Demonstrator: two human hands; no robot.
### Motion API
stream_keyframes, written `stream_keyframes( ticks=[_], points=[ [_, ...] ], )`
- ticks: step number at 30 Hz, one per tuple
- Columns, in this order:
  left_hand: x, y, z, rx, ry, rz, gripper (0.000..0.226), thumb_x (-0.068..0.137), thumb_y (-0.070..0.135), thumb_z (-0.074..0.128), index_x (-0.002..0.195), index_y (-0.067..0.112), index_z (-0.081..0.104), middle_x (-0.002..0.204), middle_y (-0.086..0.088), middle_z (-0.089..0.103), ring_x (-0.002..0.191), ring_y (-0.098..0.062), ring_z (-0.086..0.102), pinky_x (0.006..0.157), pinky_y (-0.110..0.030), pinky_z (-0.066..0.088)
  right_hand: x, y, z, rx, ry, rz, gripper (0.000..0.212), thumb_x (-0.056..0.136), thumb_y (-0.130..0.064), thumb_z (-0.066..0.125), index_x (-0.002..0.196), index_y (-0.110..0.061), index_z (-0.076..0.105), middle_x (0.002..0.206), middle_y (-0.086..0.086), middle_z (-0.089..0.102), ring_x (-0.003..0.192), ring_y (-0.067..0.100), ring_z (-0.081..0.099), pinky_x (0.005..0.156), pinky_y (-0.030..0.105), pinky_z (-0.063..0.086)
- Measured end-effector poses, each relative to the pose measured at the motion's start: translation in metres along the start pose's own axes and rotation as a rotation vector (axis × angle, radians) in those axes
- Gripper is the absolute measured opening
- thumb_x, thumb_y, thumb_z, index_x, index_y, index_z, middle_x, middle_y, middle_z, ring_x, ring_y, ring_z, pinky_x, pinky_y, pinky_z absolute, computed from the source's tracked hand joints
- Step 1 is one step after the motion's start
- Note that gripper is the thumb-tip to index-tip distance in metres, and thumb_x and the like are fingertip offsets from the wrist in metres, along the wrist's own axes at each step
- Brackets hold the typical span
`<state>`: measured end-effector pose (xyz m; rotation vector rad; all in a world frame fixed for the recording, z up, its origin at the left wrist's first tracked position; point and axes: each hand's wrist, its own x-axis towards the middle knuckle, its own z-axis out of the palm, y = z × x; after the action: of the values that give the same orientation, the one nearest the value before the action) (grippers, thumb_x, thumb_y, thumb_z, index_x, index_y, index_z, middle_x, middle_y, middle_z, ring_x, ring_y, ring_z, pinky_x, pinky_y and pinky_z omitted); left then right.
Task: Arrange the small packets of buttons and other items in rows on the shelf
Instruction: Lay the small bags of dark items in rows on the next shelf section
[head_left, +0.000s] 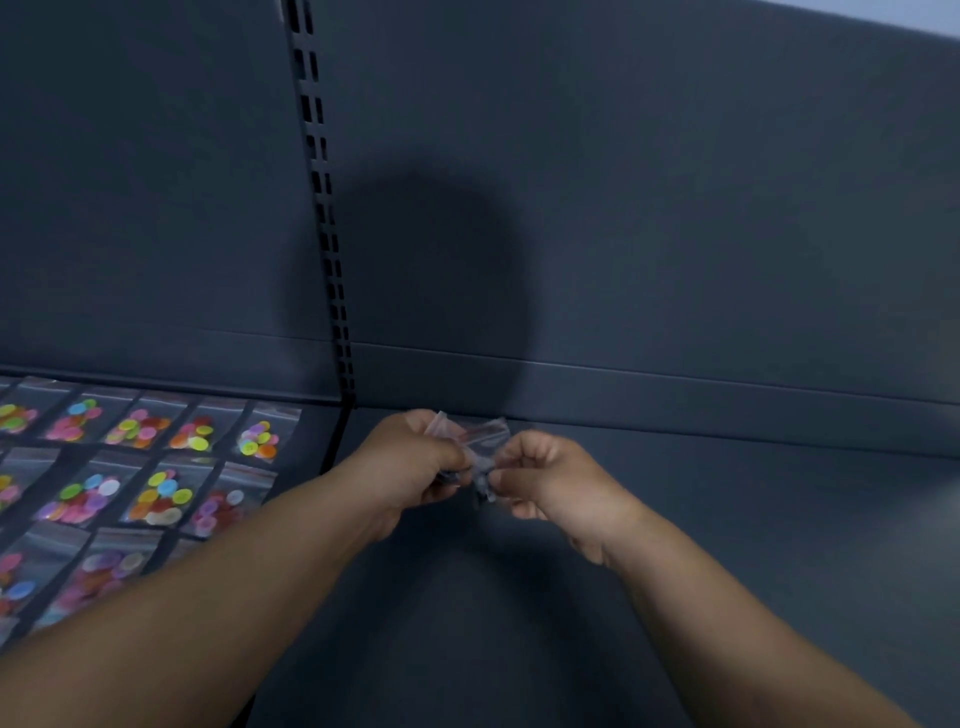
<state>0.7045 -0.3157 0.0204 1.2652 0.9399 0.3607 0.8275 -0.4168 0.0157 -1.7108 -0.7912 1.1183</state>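
**Packets of buttons (156, 488) in rows at left, more held over the shelf (727, 545)**

The dark grey shelf fills the lower view, backed by a panel (649, 208) that a slotted upright (324, 218) divides. On the left section, the clear packets of bright buttons lie flat in rows. Over the right section, near the back edge, the left hand (415, 462) and right hand (550, 478) meet with fingers curled, both pinching a small bunch of clear packets (480, 441). Its contents are blurred.
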Motion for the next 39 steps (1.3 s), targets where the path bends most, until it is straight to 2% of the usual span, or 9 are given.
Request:
stream_keyframes(
  ticks=[8,10,13,16,20,22,31,36,39],
  points=[
    [0.008,-0.007,-0.007,0.026,0.105,-0.026,0.015,0.085,-0.002,0.059,0.078,0.010,0.053,0.074,-0.009,0.056,0.063,-0.017,0.058,0.051,-0.023,0.048,0.024,0.015,-0.023,0.071,0.299,0.116,0.014,0.088,-0.004,0.056,0.081,-0.014,0.051,0.073,0.006,0.061,0.062,0.016,0.058,0.050,0.022,0.050],
    [0.010,-0.007,-0.005,0.001,0.113,-0.051,0.014,0.085,-0.002,0.055,0.078,0.009,0.051,0.075,-0.011,0.055,0.066,-0.018,0.056,0.051,-0.024,0.048,0.027,0.019,-0.027,-0.274,0.374,0.080,0.008,0.087,-0.015,0.059,0.090,-0.015,0.053,0.082,0.005,0.064,0.074,0.021,0.061,0.067,0.032,0.054],
    [0.010,-0.004,-0.004,-0.036,0.116,-0.074,0.011,0.084,-0.005,0.051,0.081,0.006,0.052,0.082,-0.014,0.056,0.072,-0.021,0.057,0.055,-0.025,0.049,0.018,0.026,-0.030,-0.842,0.479,-0.097,0.021,0.088,-0.015,0.052,0.108,-0.012,0.054,0.106,0.006,0.061,0.099,0.028,0.057,0.078,0.030,0.044],
    [0.009,-0.005,-0.004,-0.061,0.099,-0.056,0.014,0.084,-0.006,0.056,0.080,0.007,0.054,0.081,-0.014,0.062,0.074,-0.021,0.061,0.057,-0.026,0.050,0.013,0.042,-0.029,-0.993,0.388,-0.340,0.028,0.088,-0.006,0.047,0.111,-0.010,0.062,0.122,0.009,0.058,0.115,0.031,0.051,0.093,0.024,0.040],
    [0.010,-0.009,-0.005,-0.150,0.111,-0.066,0.013,0.085,-0.006,0.059,0.088,0.006,0.057,0.088,-0.014,0.066,0.079,-0.023,0.065,0.062,-0.029,0.052,0.016,0.056,-0.031,-1.112,0.144,-0.406,0.044,0.097,-0.019,0.040,0.141,-0.019,0.043,0.155,0.000,0.026,0.145,0.018,0.015,0.114,0.019,0.006],
    [0.011,-0.009,-0.005,-0.177,0.115,-0.079,0.012,0.085,-0.005,0.060,0.090,0.006,0.058,0.092,-0.014,0.067,0.081,-0.023,0.066,0.062,-0.029,0.052,0.017,0.057,-0.031,-1.138,0.112,-0.402,0.047,0.099,-0.026,0.036,0.145,-0.020,0.034,0.157,-0.002,0.020,0.147,0.014,0.008,0.117,0.022,0.004],
    [0.008,-0.002,0.003,-0.270,0.082,-0.092,0.017,0.091,-0.007,0.045,0.094,0.003,0.058,0.090,-0.014,0.067,0.080,-0.021,0.066,0.065,-0.029,0.053,0.021,0.053,-0.028,-1.149,0.027,-0.417,0.051,0.100,-0.032,0.034,0.149,-0.019,0.023,0.158,-0.002,0.018,0.145,0.012,0.014,0.116,0.020,0.004],
    [0.007,-0.001,0.005,-0.185,0.043,-0.066,0.017,0.092,-0.002,0.050,0.095,0.010,0.062,0.089,-0.009,0.070,0.075,-0.018,0.068,0.061,-0.027,0.053,0.022,0.053,-0.031,-1.076,0.027,-0.453,0.049,0.099,-0.030,0.038,0.147,-0.019,0.030,0.156,-0.002,0.025,0.144,0.012,0.019,0.116,0.018,0.008],
    [0.006,0.000,0.009,-0.079,0.033,-0.036,0.014,0.090,0.002,0.056,0.092,0.014,0.064,0.083,-0.006,0.071,0.071,-0.016,0.066,0.060,-0.026,0.049,0.022,0.049,-0.027,-0.778,0.172,-0.480,0.044,0.096,-0.030,0.039,0.136,-0.015,0.047,0.144,0.001,0.045,0.134,0.014,0.038,0.113,0.019,0.022]
  ],
)
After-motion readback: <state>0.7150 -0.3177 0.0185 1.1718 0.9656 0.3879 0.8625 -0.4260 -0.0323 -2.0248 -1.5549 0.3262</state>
